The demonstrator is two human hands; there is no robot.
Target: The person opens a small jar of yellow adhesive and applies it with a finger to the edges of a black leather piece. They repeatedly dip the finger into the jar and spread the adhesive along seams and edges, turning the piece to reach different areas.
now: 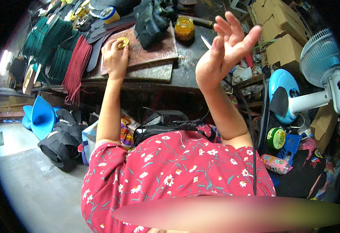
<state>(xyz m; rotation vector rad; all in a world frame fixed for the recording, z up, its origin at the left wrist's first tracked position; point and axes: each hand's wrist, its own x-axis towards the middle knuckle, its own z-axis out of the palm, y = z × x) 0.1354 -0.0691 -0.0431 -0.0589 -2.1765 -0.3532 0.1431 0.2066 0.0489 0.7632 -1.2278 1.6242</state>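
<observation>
Left hand (pixel 116 59), yellow disc (pixel 125 41) at its fingertips, board (pixel 150 58) beneath

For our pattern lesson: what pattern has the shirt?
The shirt is red with white flowers, in the head view.

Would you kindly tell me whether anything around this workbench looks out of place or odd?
Yes: at lower right, the pink container near the round green tub lies on its side, as if tipped over. The board by the left hand looks blotchy, perhaps stained.
</observation>
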